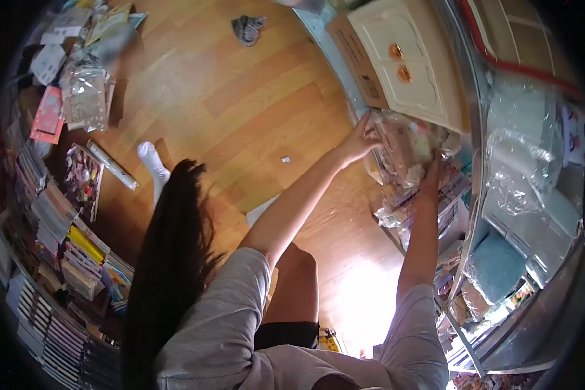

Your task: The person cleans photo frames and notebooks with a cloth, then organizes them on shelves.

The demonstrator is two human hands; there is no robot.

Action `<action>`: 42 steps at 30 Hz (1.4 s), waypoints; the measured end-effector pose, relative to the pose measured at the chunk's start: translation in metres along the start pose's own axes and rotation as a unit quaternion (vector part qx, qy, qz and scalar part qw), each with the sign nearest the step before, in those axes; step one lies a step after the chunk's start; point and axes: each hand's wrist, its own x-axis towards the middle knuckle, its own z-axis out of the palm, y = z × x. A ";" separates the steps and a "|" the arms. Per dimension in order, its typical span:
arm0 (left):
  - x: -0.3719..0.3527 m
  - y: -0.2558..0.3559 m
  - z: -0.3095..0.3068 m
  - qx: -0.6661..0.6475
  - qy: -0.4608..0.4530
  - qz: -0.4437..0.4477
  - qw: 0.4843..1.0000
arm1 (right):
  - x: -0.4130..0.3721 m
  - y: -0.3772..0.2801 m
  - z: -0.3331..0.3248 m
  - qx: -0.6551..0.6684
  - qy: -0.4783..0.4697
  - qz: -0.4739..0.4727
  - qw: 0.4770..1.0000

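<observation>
Both arms stretch out to a clear plastic-wrapped package (pixel 402 146) with pinkish and pale contents at the shelf's edge. My left hand (pixel 359 140) is at its left side, fingers bent round the edge of the plastic. On the lower right side, my right hand (pixel 433 171) grips the same package, its fingers partly hidden. Just above the package stands a cream cabinet-like box (pixel 406 55) with two orange-gold handles, beside a brown cardboard box (pixel 357 62). Below my hands lie more plastic-wrapped goods (pixel 396 214), too jumbled to name.
Stacks of books and notebooks (pixel 78 260) line the left side. A rolled item (pixel 112 166), packets in plastic (pixel 88 97) and a grey cloth (pixel 247 30) lie on the wooden floor (pixel 240 110). Bagged goods (pixel 497 266) fill the metal shelf on the right.
</observation>
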 end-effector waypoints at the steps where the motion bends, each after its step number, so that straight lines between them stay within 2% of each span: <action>1: -0.005 -0.016 -0.009 0.007 -0.010 0.013 1.000 | 0.011 0.005 -0.009 -0.106 0.000 -0.034 0.994; 2: -0.013 -0.025 -0.018 0.015 -0.019 0.027 0.999 | 0.025 0.016 -0.024 -0.328 0.134 -0.149 0.923; 3: -0.037 -0.015 -0.026 0.028 -0.009 -0.015 0.999 | 0.029 0.024 -0.028 -0.518 0.259 -0.255 0.774; 4: -0.067 -0.002 -0.036 0.039 0.004 -0.054 0.998 | 0.013 0.025 -0.010 -0.514 0.252 -0.266 0.776; 6: -0.120 0.023 -0.063 0.080 0.056 -0.139 0.985 | -0.047 0.028 0.039 -0.470 0.215 -0.242 0.822; 7: -0.129 -0.018 -0.084 0.101 0.106 -0.137 0.980 | -0.082 0.027 0.059 -0.449 0.195 -0.230 0.841; 8: -0.150 -0.023 -0.097 0.083 0.138 -0.139 0.977 | -0.111 0.023 0.067 -0.430 0.174 -0.218 0.859; 9: -0.175 -0.012 -0.108 0.063 0.169 -0.139 0.974 | -0.087 0.087 0.020 -0.525 0.078 -0.211 0.821; 10: -0.201 0.023 -0.119 0.064 0.176 -0.178 0.966 | -0.178 0.063 0.094 -0.599 0.055 -0.245 0.760; 11: -0.222 0.062 -0.131 0.070 0.184 -0.213 0.957 | -0.236 0.039 0.143 -0.629 -0.046 -0.234 0.740; 12: -0.235 0.076 -0.141 0.069 0.214 -0.199 0.954 | -0.261 0.042 0.167 -0.591 -0.141 -0.229 0.760; 13: -0.240 0.082 -0.161 0.069 0.244 -0.190 0.948 | -0.292 0.038 0.197 -0.595 -0.202 -0.258 0.734; 14: -0.237 0.095 -0.187 0.071 0.257 -0.178 0.947 | -0.320 0.024 0.235 -0.617 -0.241 -0.230 0.713; 16: -0.239 0.126 -0.224 0.065 0.289 -0.192 0.935 | -0.343 0.005 0.300 -0.599 -0.286 -0.258 0.702; 17: -0.239 0.146 -0.247 0.075 0.302 -0.159 0.937 | -0.349 0.000 0.327 -0.585 -0.323 -0.275 0.691; 18: -0.240 0.186 -0.277 0.086 0.317 -0.126 0.936 | -0.343 -0.002 0.354 -0.545 -0.322 -0.343 0.694; 19: -0.243 0.226 -0.313 0.118 0.340 -0.130 0.924 | -0.330 -0.005 0.378 -0.539 -0.339 -0.349 0.688; 20: -0.247 0.257 -0.354 0.151 0.360 -0.138 0.910 | -0.313 -0.008 0.399 -0.523 -0.341 -0.330 0.708; 21: -0.240 0.259 -0.406 0.201 0.414 -0.081 0.884 | -0.291 -0.006 0.418 -0.508 -0.341 -0.307 0.729; 23: -0.257 0.291 -0.500 0.262 0.503 -0.083 0.819 | -0.230 0.007 0.447 -0.498 -0.328 -0.303 0.743; 24: -0.260 0.273 -0.573 0.343 0.545 -0.039 0.764 | -0.178 0.025 0.456 -0.502 -0.312 -0.255 0.765; 25: -0.280 0.296 -0.588 0.352 0.637 -0.083 0.681 | -0.138 0.050 0.467 -0.507 -0.295 -0.204 0.784; 26: -0.299 0.307 -0.622 0.271 0.673 -0.141 0.674 | -0.138 0.032 0.498 -0.573 -0.303 -0.188 0.738; 27: -0.312 0.305 -0.651 0.249 0.720 -0.163 0.626 | -0.144 0.011 0.535 -0.633 -0.310 -0.174 0.688; 29: -0.335 0.273 -0.697 0.190 0.778 -0.183 0.571 | -0.038 0.084 0.536 -0.608 -0.287 -0.329 0.663; 30: -0.344 0.259 -0.707 0.144 0.796 -0.217 0.547 | 0.022 0.126 0.537 -0.604 -0.298 -0.334 0.659; 31: -0.346 0.238 -0.711 0.096 0.810 -0.252 0.521 | 0.078 0.166 0.536 -0.573 -0.301 -0.379 0.661; 32: -0.336 0.213 -0.712 0.057 0.790 -0.007 0.610 | 0.115 0.200 0.543 -0.539 -0.302 -0.420 0.665; 33: -0.323 0.181 -0.730 0.043 0.782 0.127 0.608 | 0.125 0.204 0.564 -0.532 -0.284 -0.237 0.762; 34: -0.309 0.149 -0.750 0.029 0.750 0.259 0.608 | 0.117 0.201 0.587 -0.531 -0.275 -0.204 0.775; 35: -0.288 0.120 -0.779 0.034 0.782 0.289 0.552 | 0.095 0.192 0.611 -0.536 -0.275 -0.227 0.766; 36: -0.275 0.173 -0.729 -0.031 0.882 0.031 0.469 | 0.086 0.191 0.626 -0.545 -0.269 -0.263 0.749; 37: -0.266 0.162 -0.731 -0.014 0.908 0.089 0.410 | 0.076 0.191 0.637 -0.555 -0.260 -0.298 0.732; 38: -0.264 0.152 -0.732 -0.080 0.885 0.155 0.431 | 0.089 0.201 0.640 -0.585 -0.240 -0.436 0.641; 39: -0.263 0.146 -0.733 -0.145 0.851 0.222 0.453 | 0.093 0.212 0.645 -0.578 -0.223 -0.445 0.647; 40: -0.257 0.151 -0.726 -0.173 0.822 0.287 0.460 | 0.088 0.219 0.656 -0.602 -0.188 -0.320 0.707; 42: -0.253 0.143 -0.708 -0.247 0.733 0.407 0.486 | 0.082 0.244 0.647 -0.627 -0.070 -0.316 0.708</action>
